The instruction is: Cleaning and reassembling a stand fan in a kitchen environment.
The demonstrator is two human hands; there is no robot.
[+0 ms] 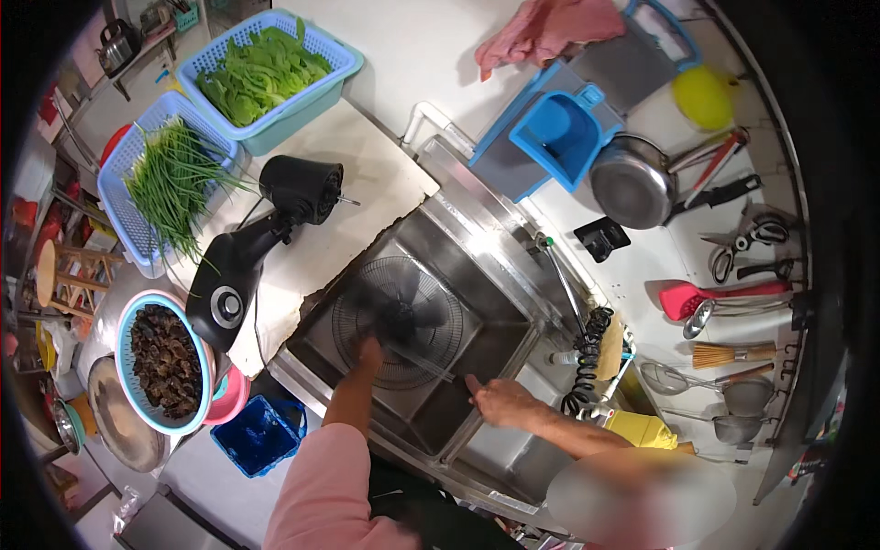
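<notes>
In the left sink basin (500, 302) lies a round wire fan guard (440, 344), with dark fan blades (396, 312) blurred over its middle. My left hand (368, 356) reaches in at the lower edge of the blades. Its fingers are hidden and smeared, so I cannot tell how they hold. Over the basin's right side my right hand (506, 403) is closed, thumb forward, around a thin pale stick-like tool (429, 365). That tool slants toward the fan, its far end blurred. On the counter left of the sink lies the black fan motor and stand (240, 266), its metal shaft bare.
Baskets of leafy greens (266, 78) and chives (174, 179) stand far left. Nearer are a bowl of dark brown pieces (165, 362) and a blue basket (259, 438). A tap (561, 275) and coiled black hose (587, 357) edge the sink. A pot (632, 181) and utensils hang right.
</notes>
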